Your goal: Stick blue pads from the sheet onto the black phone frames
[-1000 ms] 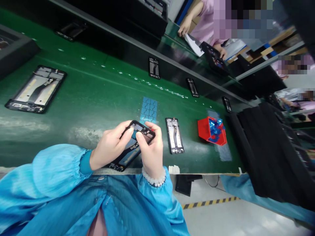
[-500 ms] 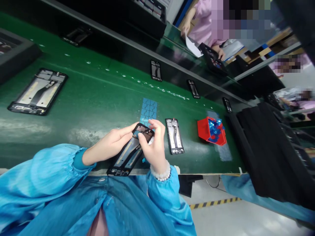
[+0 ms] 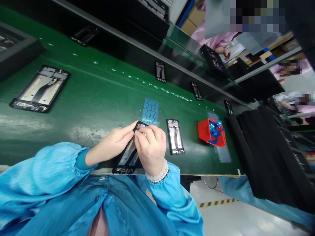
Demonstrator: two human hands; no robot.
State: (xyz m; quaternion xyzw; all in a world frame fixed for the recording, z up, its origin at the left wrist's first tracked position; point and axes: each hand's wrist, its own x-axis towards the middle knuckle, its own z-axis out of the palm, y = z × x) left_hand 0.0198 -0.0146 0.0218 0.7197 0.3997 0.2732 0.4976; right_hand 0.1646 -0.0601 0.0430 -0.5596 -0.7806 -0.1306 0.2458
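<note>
A black phone frame (image 3: 126, 157) is held over the near edge of the green belt (image 3: 98, 95). My left hand (image 3: 112, 144) grips its left side, fingers closed on the top corner. My right hand (image 3: 151, 147) lies over the frame's upper part with thumb and forefinger pinched at the top edge, where a small blue bit shows. Just beyond the hands lies a sheet of blue stickers (image 3: 150, 111). Both arms wear blue sleeves; a pearl bracelet (image 3: 157, 175) is on my right wrist.
Another phone frame (image 3: 175, 136) lies right of my hands, a larger one (image 3: 40, 88) at far left, several small ones along the belt's far side. A red bin (image 3: 211, 132) holds blue film scraps. Black cloth (image 3: 265, 147) lies right. A person in pink works beyond.
The frame has tilted more upright and dropped toward the belt edge. My right hand has moved over its top, fingers now pinched there. The person in pink has shifted right.
</note>
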